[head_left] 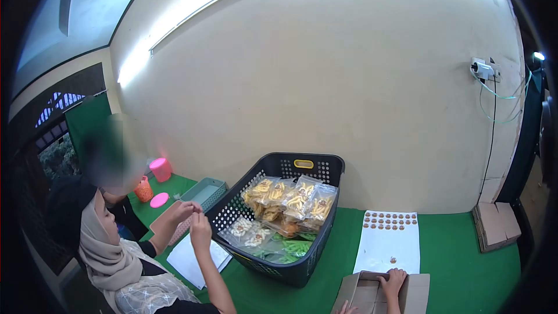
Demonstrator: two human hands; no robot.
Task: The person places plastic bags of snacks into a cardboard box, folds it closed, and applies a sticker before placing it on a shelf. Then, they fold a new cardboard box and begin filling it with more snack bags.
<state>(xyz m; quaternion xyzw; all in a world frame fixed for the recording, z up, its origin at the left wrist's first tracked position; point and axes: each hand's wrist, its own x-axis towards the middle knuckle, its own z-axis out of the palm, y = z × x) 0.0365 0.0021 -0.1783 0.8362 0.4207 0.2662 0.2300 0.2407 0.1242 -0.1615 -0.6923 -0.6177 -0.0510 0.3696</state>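
Head view, itemised: one open cardboard box [375, 292] on the green surface [453, 244], before a white sheet [386, 247] of round stickers [390, 221]. Our right hand [395, 284]: fingers clamped on the box's far edge. Our left hand [347, 309]: at the box's near side, mostly cut off; whether its fingers are apart, we cannot tell. Leftward: black basket [314, 256] of bagged snacks [299, 197].

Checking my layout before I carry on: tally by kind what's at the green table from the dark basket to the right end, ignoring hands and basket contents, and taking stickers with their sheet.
Dark basket: 1
Open cardboard box: 1
Stack of flat cardboard: 1
White sticker sheet: 1
Total: 4
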